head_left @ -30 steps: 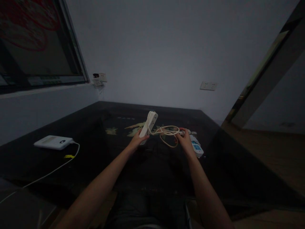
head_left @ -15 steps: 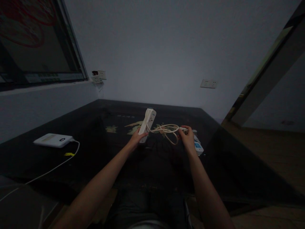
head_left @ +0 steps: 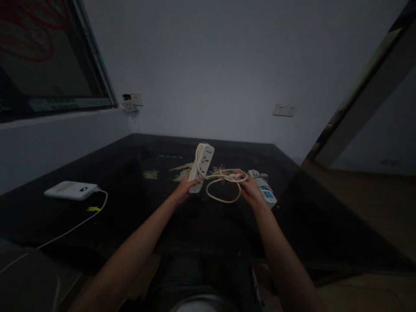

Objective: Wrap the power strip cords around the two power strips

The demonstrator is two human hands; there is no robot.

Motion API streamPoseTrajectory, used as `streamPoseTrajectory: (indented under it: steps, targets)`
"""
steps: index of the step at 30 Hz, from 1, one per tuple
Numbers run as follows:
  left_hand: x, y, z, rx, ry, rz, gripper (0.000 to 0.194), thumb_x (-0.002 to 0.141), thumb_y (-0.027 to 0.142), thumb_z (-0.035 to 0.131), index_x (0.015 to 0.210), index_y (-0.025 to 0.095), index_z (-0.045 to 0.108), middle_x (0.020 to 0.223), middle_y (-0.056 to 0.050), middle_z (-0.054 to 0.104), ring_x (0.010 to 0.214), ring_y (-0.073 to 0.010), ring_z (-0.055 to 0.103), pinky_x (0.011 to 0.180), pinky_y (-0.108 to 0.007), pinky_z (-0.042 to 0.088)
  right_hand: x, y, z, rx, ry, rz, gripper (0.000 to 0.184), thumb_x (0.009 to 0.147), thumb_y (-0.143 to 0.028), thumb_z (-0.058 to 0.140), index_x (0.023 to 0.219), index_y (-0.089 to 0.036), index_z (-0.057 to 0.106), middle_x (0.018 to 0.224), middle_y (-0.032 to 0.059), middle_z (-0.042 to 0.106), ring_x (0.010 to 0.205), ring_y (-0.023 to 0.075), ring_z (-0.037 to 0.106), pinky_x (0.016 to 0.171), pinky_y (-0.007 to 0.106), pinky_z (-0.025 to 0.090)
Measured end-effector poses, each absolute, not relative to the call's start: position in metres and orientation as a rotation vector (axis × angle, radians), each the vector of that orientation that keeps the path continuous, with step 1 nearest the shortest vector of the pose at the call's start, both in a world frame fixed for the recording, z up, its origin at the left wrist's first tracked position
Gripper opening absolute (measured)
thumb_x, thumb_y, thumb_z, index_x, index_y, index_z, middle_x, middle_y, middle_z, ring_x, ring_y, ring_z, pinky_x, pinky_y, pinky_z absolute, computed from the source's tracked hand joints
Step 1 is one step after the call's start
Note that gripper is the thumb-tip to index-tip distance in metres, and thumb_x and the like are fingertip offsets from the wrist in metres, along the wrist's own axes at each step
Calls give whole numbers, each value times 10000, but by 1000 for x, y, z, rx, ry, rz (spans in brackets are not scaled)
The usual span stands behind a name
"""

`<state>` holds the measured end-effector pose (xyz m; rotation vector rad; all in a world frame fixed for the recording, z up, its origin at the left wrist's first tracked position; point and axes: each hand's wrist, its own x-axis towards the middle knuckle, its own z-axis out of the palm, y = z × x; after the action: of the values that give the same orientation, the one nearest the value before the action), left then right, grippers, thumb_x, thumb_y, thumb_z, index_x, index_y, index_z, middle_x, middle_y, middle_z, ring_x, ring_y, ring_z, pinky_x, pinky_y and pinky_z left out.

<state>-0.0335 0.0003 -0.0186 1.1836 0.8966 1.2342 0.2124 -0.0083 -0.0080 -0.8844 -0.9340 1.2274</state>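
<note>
A white power strip point(head_left: 204, 162) is tilted up over the table, its sockets facing me. My left hand point(head_left: 184, 188) is closed around its lower end, thumb across the front. The strip's cream cord point(head_left: 224, 201) passes round its upper part and hangs in loose loops to the right. My right hand point(head_left: 248, 187) is closed on the plug end point(head_left: 234, 176) of that cord, with loops lying across the fingers. Just beyond the right hand a second power strip point(head_left: 268, 195), with blue sockets and its cord wound around it, lies on the table.
A white power bank point(head_left: 71, 190) with a cable point(head_left: 76, 227) lies on the left of the dark glossy table point(head_left: 201, 234), beside a yellow scrap point(head_left: 94, 209). Wall sockets point(head_left: 284, 110) are behind. A window point(head_left: 48, 56) is at the left.
My right hand has moved left, closer to the power strip, and the cord loop now hangs wider and lower. More of the second strip shows. My left hand keeps its hold.
</note>
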Motion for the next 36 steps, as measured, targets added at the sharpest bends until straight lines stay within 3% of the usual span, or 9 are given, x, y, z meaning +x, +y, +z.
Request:
streamPoseTrajectory:
  steps: [5,9,16,22,27,30,33,36]
  targets:
    - [-29,-2,-19,1142,887,1217,596,573,245,758,1136,135,594,970,-80,704,774,-191,653,649,-256,500,204,1,-18,-877,-810,1114,430,512,-237,819,871,-238,582,759,-38,663,686,153,668,617,268,577]
    - [-29,0,-20,1117,897,1223,581,584,236,755,1133,133,598,946,-75,704,731,-175,646,611,-239,486,203,-1,-17,-874,-786,1012,635,511,-228,821,1074,-271,531,777,-65,620,696,131,656,631,249,567]
    - [-30,-1,-19,1087,907,1228,500,589,223,740,1063,130,606,860,-58,694,661,-156,624,582,-237,474,205,-4,-15,-888,-965,983,684,482,-249,819,1111,-215,551,825,-21,671,760,154,665,703,281,545]
    - [-29,-1,-18,1057,907,1228,494,585,188,736,1058,130,608,863,-58,698,680,-166,632,603,-245,480,214,3,-20,-1037,-1162,744,482,566,-412,766,962,-191,603,861,43,686,802,216,663,742,382,539]
    - [-27,0,-18,1019,907,1236,484,579,172,736,1045,136,611,858,-46,699,685,-161,637,593,-232,482,226,1,-13,-1137,-1211,478,417,519,-374,809,843,-189,625,967,91,636,954,273,595,850,430,474]
    - [-27,0,-18,989,903,1236,468,588,161,725,1041,139,612,825,-40,697,650,-154,633,573,-230,485,227,-4,-8,-1165,-1286,338,424,632,-371,747,978,-190,581,963,80,626,926,254,598,818,409,478]
    - [-28,0,-17,956,900,1235,438,613,164,707,1039,135,609,783,-46,696,608,-158,629,552,-244,492,223,-11,-3,-1085,-1384,422,507,740,-342,668,1198,-214,493,888,40,635,778,207,616,727,365,501]
    - [-30,0,-16,921,891,1246,414,641,160,684,1046,133,603,775,-53,700,616,-165,640,575,-258,511,220,-15,3,-1033,-1486,503,468,776,-326,626,1224,-254,508,921,29,627,688,171,601,664,339,518]
